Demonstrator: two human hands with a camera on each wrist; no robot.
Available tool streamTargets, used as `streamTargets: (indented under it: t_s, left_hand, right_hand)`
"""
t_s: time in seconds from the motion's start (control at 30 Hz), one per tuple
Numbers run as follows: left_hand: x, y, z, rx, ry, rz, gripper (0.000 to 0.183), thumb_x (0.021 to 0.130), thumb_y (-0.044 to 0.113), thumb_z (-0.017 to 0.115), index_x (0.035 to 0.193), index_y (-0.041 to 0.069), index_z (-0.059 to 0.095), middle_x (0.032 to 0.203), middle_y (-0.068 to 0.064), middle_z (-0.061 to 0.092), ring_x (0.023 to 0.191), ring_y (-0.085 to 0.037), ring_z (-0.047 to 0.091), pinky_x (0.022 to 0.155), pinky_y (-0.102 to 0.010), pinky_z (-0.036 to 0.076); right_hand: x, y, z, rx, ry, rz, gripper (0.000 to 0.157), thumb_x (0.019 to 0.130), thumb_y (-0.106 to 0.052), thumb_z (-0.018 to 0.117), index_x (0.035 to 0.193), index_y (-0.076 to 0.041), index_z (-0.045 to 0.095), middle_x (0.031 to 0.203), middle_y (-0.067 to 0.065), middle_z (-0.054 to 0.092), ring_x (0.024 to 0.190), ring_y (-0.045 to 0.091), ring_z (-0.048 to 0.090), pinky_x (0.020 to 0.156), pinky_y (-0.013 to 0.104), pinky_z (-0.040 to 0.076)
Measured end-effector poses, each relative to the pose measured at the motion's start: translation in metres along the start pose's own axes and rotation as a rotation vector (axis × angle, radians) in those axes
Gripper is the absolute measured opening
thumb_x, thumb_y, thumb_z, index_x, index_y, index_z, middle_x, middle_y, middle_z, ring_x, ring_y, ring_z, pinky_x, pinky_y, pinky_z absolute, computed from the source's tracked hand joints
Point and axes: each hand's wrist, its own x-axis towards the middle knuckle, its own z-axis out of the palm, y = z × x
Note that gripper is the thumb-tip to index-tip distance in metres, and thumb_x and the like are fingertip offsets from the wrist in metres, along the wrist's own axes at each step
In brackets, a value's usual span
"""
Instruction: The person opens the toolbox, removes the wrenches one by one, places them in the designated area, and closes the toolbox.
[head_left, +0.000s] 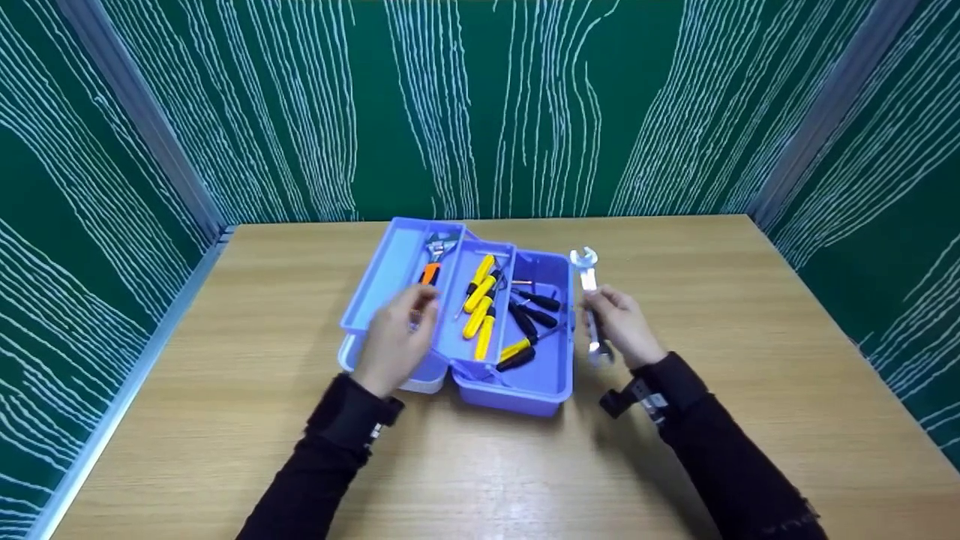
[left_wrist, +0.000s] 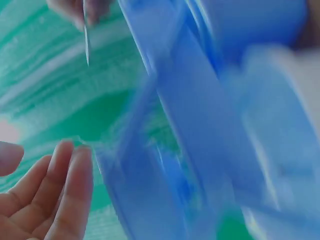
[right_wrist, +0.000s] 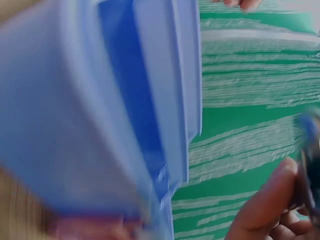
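Between right fingers [head_left: 609, 298], wrench [head_left: 589, 280], gripped mid-shaft

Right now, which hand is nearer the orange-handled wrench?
Left. The left hand is close beside the orange-handled wrench, at its handle end; the right hand is past the toolbox's right side, holding a silver wrench.

Head view bright and fairly even, light seemingly from above: pale glare on the near middle of the worktop [head_left: 499, 472], soft shadow beneath the right sleeve [head_left: 720, 442], hard glint on the wrench [head_left: 589, 280]. Left wrist view hazy, the box [left_wrist: 200, 115] smeared and its edges doubled, the left fingers [left_wrist: 75, 195] far crisper, a whitish flare at the left margin. Right wrist view likewise: box streaked and out of focus, wrench blurred at the right margin, top right corner washed out.
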Motion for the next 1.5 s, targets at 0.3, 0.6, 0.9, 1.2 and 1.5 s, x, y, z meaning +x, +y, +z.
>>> streamTargets:
  t_s: [0.3,0.6,0.9,1.2,1.5]
  left_hand:
    - [0.011,-0.033,-0.037,0.087,0.176,-0.164,0.031,0.093,0.007,0.059,0.122,-0.004,0.060,0.125,-0.022,0.061,0.120,-0.036,0.056,0.106,-0.047,0.043]
    - [0.008,-0.066,-0.046,0.072,0.049,-0.460,0.052,0.097,0.012,0.052,0.144,-0.009,0.039,0.139,-0.029,0.052,0.127,-0.042,0.053,0.107,-0.049,0.043]
    - [0.005,-0.078,-0.041,0.014,0.054,-0.503,0.041,0.095,0.001,0.047,0.133,-0.013,0.051,0.125,-0.033,0.061,0.113,-0.041,0.061,0.099,-0.049,0.049]
    - [0.003,-0.078,-0.037,0.007,0.072,-0.499,0.039,0.095,-0.002,0.045,0.132,-0.013,0.053,0.126,-0.032,0.060,0.116,-0.041,0.060,0.100,-0.049,0.049]
    - [0.002,-0.081,-0.035,0.004,0.096,-0.485,0.039,0.095,-0.003,0.044,0.131,-0.013,0.054,0.126,-0.032,0.060,0.119,-0.041,0.059,0.102,-0.049,0.047]
  right_hand:
    - [0.005,0.017,-0.050,-0.219,0.112,-0.022,0.026,0.105,-0.024,0.042,0.089,-0.006,0.052,0.062,-0.006,0.048,0.044,0.004,0.041,0.038,0.022,0.035]
    - [0.012,0.040,-0.070,-0.489,0.062,0.032,0.036,0.104,-0.023,0.040,0.111,0.010,0.054,0.065,-0.004,0.046,0.048,0.004,0.040,0.041,0.023,0.038]
    - [0.018,0.057,-0.072,-0.684,0.043,0.056,0.030,0.103,-0.022,0.045,0.105,0.007,0.053,0.071,-0.001,0.048,0.054,0.009,0.042,0.049,0.025,0.037]
    - [0.021,0.062,-0.073,-0.796,0.022,0.091,0.029,0.099,-0.019,0.045,0.106,0.007,0.054,0.091,0.015,0.058,0.074,0.019,0.052,0.060,0.026,0.042]
    - [0.022,0.060,-0.075,-0.793,-0.030,0.139,0.030,0.097,-0.016,0.048,0.112,0.009,0.052,0.088,0.012,0.056,0.065,0.014,0.050,0.054,0.026,0.043]
